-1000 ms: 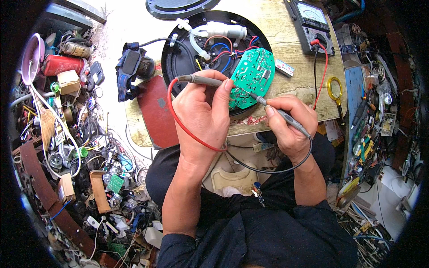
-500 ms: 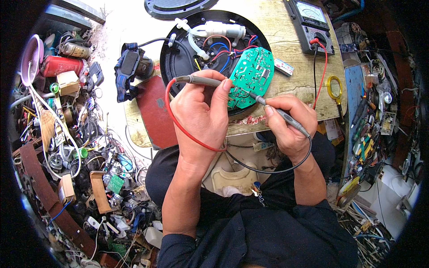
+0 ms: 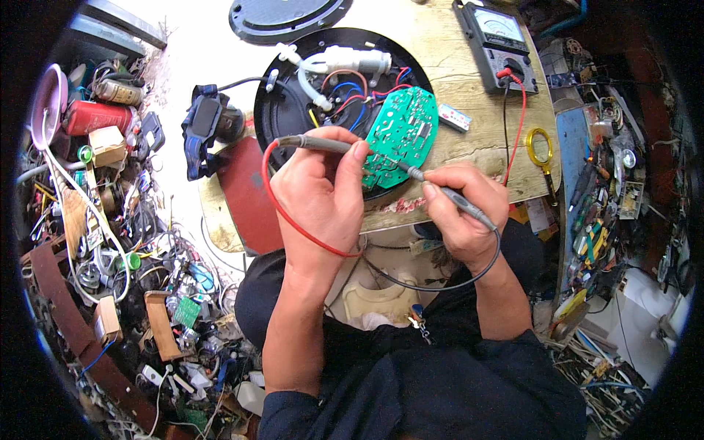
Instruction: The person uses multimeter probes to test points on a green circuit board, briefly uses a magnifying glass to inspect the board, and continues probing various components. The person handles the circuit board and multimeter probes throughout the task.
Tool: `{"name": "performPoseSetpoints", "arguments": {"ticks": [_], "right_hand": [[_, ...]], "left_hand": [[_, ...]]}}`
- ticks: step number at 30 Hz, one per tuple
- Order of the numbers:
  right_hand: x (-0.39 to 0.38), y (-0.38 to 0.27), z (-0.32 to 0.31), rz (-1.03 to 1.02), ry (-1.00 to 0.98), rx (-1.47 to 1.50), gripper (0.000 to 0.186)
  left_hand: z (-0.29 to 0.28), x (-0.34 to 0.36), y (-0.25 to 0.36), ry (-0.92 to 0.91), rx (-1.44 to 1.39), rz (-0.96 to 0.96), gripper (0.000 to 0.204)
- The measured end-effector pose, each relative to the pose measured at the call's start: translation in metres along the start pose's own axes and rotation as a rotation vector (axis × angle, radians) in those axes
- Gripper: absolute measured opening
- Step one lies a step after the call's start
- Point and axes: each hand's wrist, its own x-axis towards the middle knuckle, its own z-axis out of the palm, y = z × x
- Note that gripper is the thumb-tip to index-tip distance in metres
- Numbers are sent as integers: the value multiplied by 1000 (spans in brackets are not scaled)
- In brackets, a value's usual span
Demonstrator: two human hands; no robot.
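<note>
My left hand [image 3: 319, 209] is closed on a grey meter probe [image 3: 315, 144] with a red lead, pointed at a green circuit board [image 3: 411, 117]. My right hand [image 3: 462, 220] grips a second grey probe [image 3: 463, 203] with a black lead, its tip at the board's lower middle; whether both tips touch is unclear. The board lies on an open round black housing [image 3: 282, 117] containing coloured wires, a clear tube [image 3: 312, 88] and a white cylinder [image 3: 348, 60]. An analog multimeter [image 3: 500, 59], with red and black leads plugged in, stands at the table's back right.
On the table [image 3: 477, 169] are a black round cover [image 3: 286, 18], a strapped dark device [image 3: 213, 128], a red board [image 3: 246, 191], a small white box [image 3: 455, 117] and a yellow-rimmed magnifier [image 3: 540, 147]. Piled parts [image 3: 187, 312] crowd the left; tools [image 3: 587, 242] lie right.
The whole view has shifted slightly, so the table's things appear lower and further left. Both my hands keep their hold on the probes over the board.
</note>
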Motion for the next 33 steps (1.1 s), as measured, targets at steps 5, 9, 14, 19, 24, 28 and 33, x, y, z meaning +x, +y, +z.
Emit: {"name": "performPoseSetpoints", "arguments": {"ticks": [5, 9, 14, 19, 24, 28, 33], "right_hand": [[1, -1, 0, 28, -8, 11, 13], [1, -2, -4, 87, -38, 36, 14], [1, 1, -1, 27, -15, 40, 13], [0, 0, -2, 61, -30, 49, 14], [0, 2, -1, 11, -14, 49, 14], [0, 0, 0, 44, -18, 52, 14], [-1, -1, 0, 86, -5, 59, 11]], "left_hand": [[-2, 2, -2, -25, 39, 0, 12], [-1, 3, 0, -32, 28, -20, 12], [0, 3, 1, 1, 50, 12, 12], [2, 3, 0, 28, 21, 34, 10], [4, 2, -1, 24, 8, 32, 10], [2, 2, -2, 15, 23, 40, 10], [0, 2, 5, 5, 48, 16, 14]]}}
